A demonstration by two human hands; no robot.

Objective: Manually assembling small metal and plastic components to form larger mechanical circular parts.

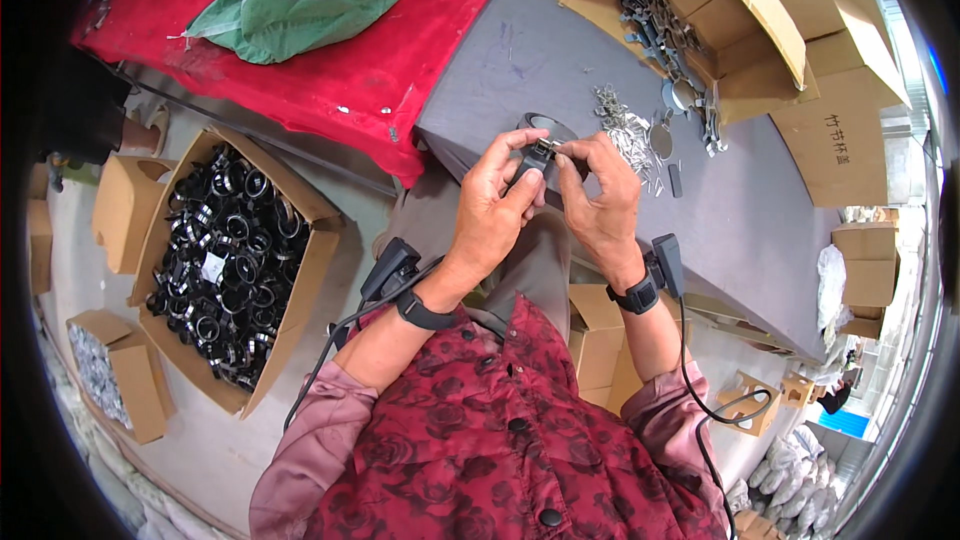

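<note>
My left hand [488,208] is closed around a black ring-shaped plastic part [527,162], its thumb and fingers pressing near a small shiny metal bit on it. The curved band of the part shows beyond the fingertips, above the table edge. From the other side my right hand [606,198] meets it, thumb and forefinger pinched together at the metal bit; whatever lies between them is too small to make out. Just beyond the right hand, a pile of small silvery metal pieces [625,130] is spread on the grey table [510,65].
An open carton [755,90] of metal and dark parts lies at the table's far right. On the red cloth [330,90] sits a green sack [290,35] of small metal parts. At left on the floor, a carton [285,345] holds many black rings. Cables run from both wrists.
</note>
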